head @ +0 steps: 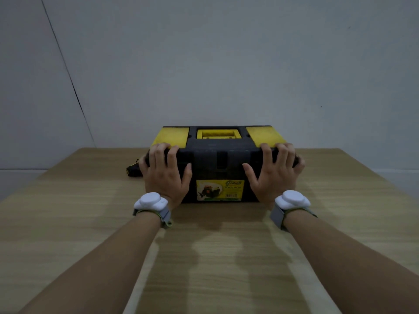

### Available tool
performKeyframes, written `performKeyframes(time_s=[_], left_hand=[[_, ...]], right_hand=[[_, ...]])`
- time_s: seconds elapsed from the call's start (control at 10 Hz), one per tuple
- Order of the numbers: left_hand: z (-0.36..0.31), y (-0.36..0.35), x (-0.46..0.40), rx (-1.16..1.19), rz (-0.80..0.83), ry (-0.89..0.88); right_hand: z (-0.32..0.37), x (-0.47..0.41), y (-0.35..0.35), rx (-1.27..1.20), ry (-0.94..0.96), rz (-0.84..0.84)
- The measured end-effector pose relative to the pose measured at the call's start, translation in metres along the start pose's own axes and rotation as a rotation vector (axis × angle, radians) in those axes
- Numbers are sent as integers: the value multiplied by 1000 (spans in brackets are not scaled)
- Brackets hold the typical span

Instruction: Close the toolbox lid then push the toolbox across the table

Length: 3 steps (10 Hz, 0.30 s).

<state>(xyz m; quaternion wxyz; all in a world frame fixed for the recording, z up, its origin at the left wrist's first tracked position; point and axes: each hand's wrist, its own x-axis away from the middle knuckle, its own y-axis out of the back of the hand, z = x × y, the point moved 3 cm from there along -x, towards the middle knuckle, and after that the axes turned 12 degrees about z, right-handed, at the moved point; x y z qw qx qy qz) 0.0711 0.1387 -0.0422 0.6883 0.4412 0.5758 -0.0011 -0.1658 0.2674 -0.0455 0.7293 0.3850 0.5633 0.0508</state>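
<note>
A black toolbox point(218, 162) with yellow lid panels and a yellow handle stands on the wooden table point(90, 223), far from me near the wall. Its lid is down. A yellow label sits on its front face. My left hand point(165, 173) lies flat against the front left of the box, fingers curled over the lid's edge. My right hand point(273, 172) presses the front right the same way. Both wrists wear white trackers on grey straps.
A small black and yellow object point(133, 171) lies on the table at the toolbox's left end, partly hidden by my left hand. A grey wall point(226, 64) rises just behind the box. The table's far edge runs close behind the toolbox.
</note>
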Motion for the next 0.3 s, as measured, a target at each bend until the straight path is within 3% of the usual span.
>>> performKeyframes(time_s=[0.2, 0.3], left_hand=[[-11, 18, -10, 33, 91, 74], [-20, 41, -22, 223, 145, 26]], right_hand=[[7, -2, 24, 23, -32, 146], [11, -9, 47, -84, 6, 182]])
